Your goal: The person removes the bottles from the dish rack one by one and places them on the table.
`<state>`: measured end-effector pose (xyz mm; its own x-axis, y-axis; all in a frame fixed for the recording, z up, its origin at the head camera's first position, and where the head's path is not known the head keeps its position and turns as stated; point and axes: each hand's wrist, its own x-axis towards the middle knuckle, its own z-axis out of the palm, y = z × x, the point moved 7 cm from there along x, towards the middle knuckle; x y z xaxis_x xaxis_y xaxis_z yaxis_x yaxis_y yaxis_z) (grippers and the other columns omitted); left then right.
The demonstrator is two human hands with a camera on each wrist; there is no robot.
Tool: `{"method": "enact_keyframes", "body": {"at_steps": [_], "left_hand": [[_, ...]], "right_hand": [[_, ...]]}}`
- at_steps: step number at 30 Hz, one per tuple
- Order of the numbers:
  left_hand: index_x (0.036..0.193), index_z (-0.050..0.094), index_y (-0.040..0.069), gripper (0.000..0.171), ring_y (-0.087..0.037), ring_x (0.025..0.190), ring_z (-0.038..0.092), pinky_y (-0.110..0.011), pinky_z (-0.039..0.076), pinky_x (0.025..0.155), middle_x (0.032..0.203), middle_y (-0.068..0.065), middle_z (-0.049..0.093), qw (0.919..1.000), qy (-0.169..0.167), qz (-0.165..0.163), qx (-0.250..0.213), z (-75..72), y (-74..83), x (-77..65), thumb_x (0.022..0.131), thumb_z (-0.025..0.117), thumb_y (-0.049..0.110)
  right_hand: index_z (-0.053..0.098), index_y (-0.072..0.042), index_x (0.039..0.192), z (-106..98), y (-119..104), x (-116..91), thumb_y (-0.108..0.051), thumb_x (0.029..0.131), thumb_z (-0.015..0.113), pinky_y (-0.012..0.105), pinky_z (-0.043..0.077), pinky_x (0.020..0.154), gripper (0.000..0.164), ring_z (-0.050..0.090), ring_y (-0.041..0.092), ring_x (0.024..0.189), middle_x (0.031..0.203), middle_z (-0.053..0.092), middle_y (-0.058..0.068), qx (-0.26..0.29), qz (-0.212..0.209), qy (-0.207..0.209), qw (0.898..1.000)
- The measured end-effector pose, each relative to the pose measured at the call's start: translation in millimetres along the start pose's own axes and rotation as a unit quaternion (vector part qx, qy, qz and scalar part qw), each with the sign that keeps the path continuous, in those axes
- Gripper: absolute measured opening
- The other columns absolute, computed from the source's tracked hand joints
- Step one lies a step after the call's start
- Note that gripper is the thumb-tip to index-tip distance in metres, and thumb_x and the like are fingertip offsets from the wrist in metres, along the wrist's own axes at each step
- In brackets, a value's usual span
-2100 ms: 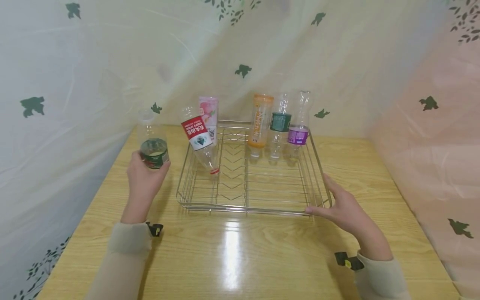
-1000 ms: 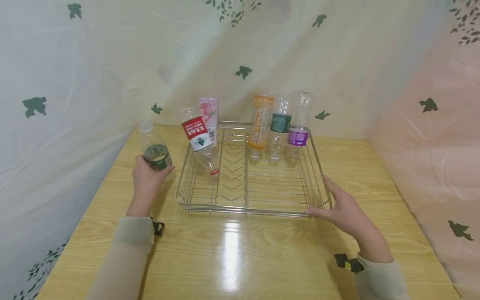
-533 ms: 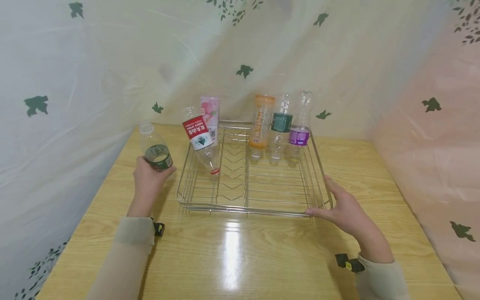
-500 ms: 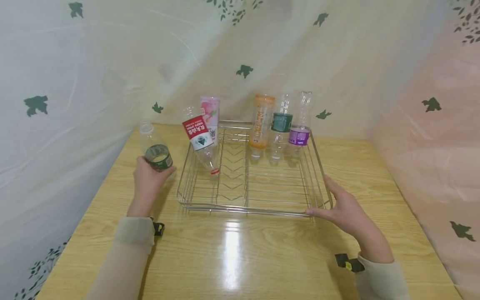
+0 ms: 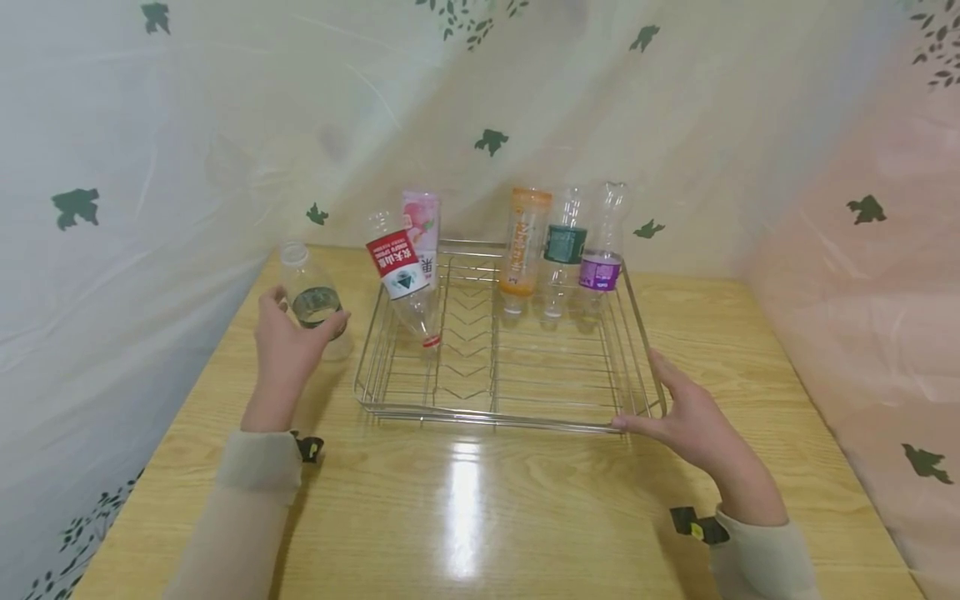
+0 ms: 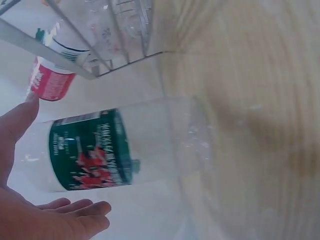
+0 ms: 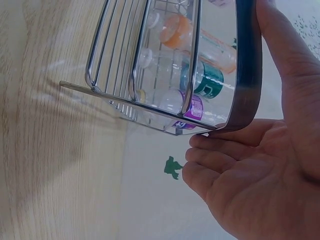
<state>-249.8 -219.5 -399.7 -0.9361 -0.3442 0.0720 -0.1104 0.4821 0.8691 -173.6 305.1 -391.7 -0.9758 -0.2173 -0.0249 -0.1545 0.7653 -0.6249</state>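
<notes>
An upright clear plastic bottle with a green label (image 5: 316, 305) stands on the table left of the wire dish rack (image 5: 551, 424). My left hand (image 5: 288, 354) is spread around it; in the left wrist view, gaps show between the bottle (image 6: 90, 152) and both thumb and fingers. At the rack's front right corner, my right hand (image 5: 697, 425) grips the frame, thumb on the front rim and fingers along the right side. The right wrist view shows those fingers reaching behind the metal rim (image 7: 246, 75).
Upside-down bottles lean in the rack: a red-labelled one (image 5: 397, 265) and a pink one (image 5: 421, 221) at left, then orange (image 5: 521, 250), green-labelled (image 5: 565, 244) and purple-labelled (image 5: 599, 272) ones at right. A patterned curtain (image 5: 480, 100) hangs behind the wooden table (image 5: 390, 517).
My left hand brought the green-labelled bottle down and slightly right onto the table, then loosened and spread its fingers from it. The right hand stays at the rack corner.
</notes>
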Motion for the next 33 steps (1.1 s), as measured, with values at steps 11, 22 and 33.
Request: {"method": "enact_keyframes", "body": {"at_steps": [11,22,33], "left_hand": [[0.161,0.012,0.010,0.113,-0.028,0.151,0.017,-0.045,0.021,0.120,0.166,-0.015,0.017,0.9982,0.041,0.033,-0.028,-13.6,29.1,-5.4,0.082,0.082,0.051],[0.161,0.013,0.011,0.112,-0.026,0.151,0.018,-0.041,0.022,0.120,0.166,-0.014,0.018,0.9978,0.043,0.038,-0.034,-20.3,43.7,-6.3,0.082,0.081,0.053],[0.161,0.015,0.012,0.111,-0.018,0.151,0.015,-0.033,0.019,0.120,0.166,-0.007,0.019,0.9958,0.059,0.062,-0.033,-27.5,57.7,-10.2,0.082,0.083,0.051]], "right_hand": [[0.011,0.004,0.160,0.0,-0.7,0.2,-0.048,0.077,0.088,0.070,0.027,0.110,0.124,0.025,0.056,0.141,0.159,0.020,0.033,-0.001,0.002,0.001,1.000],[0.011,0.003,0.160,0.9,0.5,0.9,-0.049,0.077,0.087,0.069,0.027,0.111,0.124,0.024,0.055,0.142,0.160,0.019,0.032,0.003,0.002,0.001,1.000],[0.011,0.003,0.160,0.5,-0.6,0.2,-0.047,0.077,0.088,0.069,0.027,0.111,0.124,0.024,0.055,0.142,0.160,0.019,0.032,0.006,-0.002,0.002,1.000]]}}
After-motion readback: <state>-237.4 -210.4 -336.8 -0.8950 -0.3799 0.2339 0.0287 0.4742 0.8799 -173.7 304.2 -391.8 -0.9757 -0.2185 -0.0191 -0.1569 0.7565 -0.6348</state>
